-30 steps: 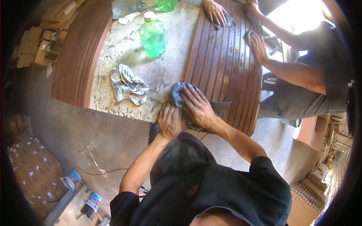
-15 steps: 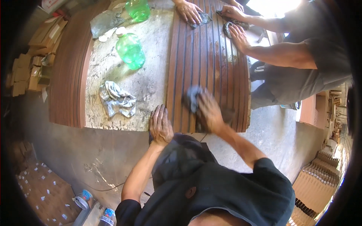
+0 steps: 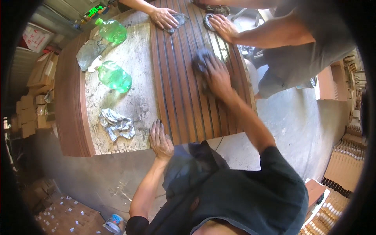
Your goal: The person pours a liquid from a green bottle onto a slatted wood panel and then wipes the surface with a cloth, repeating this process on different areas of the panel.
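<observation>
Brown wooden boards (image 3: 182, 113) with dark lines between them lie side by side on a stained pale worktable (image 3: 143, 94). My right hand (image 3: 217, 76), slightly blurred, presses a dark grey rag (image 3: 201, 59) onto the boards about halfway up their length. My left hand (image 3: 160, 141) rests on the table's near edge beside the leftmost board, fingers stretched out and holding nothing. To its left lies a crumpled, stained whitish rag (image 3: 118, 125). Farther up the table are two green plastic bottles, the nearer one (image 3: 114, 76) lying on its side.
Another person's hand (image 3: 163, 18) holds a rag (image 3: 179, 22) at the boards' far end. At the right, a second person's hand (image 3: 222, 26) presses a rag too. A stack of brown boards (image 3: 70, 113) lines the table's left side, near a grey plastic bag (image 3: 90, 55).
My right hand has slid the rag away from me along the boards. My left hand stays at the near edge. The view has shifted, and the co-workers' hands remain on their rags.
</observation>
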{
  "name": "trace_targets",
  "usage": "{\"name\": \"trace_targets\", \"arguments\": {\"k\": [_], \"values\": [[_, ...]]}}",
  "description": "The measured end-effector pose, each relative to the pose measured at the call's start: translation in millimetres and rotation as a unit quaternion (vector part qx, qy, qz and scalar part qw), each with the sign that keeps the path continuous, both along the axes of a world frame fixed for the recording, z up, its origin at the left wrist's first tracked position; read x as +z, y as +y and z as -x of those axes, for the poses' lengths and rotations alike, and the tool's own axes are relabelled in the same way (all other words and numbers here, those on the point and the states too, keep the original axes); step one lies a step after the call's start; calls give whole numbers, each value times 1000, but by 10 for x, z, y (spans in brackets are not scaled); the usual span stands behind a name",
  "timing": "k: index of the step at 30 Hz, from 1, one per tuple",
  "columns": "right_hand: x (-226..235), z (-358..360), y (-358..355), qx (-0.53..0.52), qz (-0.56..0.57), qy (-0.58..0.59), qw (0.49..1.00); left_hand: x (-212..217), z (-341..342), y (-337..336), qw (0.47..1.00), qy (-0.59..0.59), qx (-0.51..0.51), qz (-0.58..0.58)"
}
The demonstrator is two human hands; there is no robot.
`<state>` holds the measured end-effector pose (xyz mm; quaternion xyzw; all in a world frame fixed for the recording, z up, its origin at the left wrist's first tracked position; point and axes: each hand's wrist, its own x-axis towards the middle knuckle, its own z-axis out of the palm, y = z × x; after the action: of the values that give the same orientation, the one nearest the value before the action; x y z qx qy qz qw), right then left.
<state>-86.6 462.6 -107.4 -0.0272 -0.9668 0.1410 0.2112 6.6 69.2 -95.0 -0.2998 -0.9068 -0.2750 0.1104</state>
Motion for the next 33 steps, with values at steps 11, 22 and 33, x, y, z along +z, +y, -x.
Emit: {"name": "trace_targets", "arguments": {"k": [11, 22, 33], "values": [[40, -73, 930, -211, 5, 16, 977, -24, 8, 156, 1000, -4, -26, 7], [202, -1423, 526, -129, 5, 9, 992, 3, 68, 102, 998, 5, -53, 30], [354, -2562, -577, -197, 48, -11, 979, -69, 60, 102, 997, 50, -41, 29]]}}
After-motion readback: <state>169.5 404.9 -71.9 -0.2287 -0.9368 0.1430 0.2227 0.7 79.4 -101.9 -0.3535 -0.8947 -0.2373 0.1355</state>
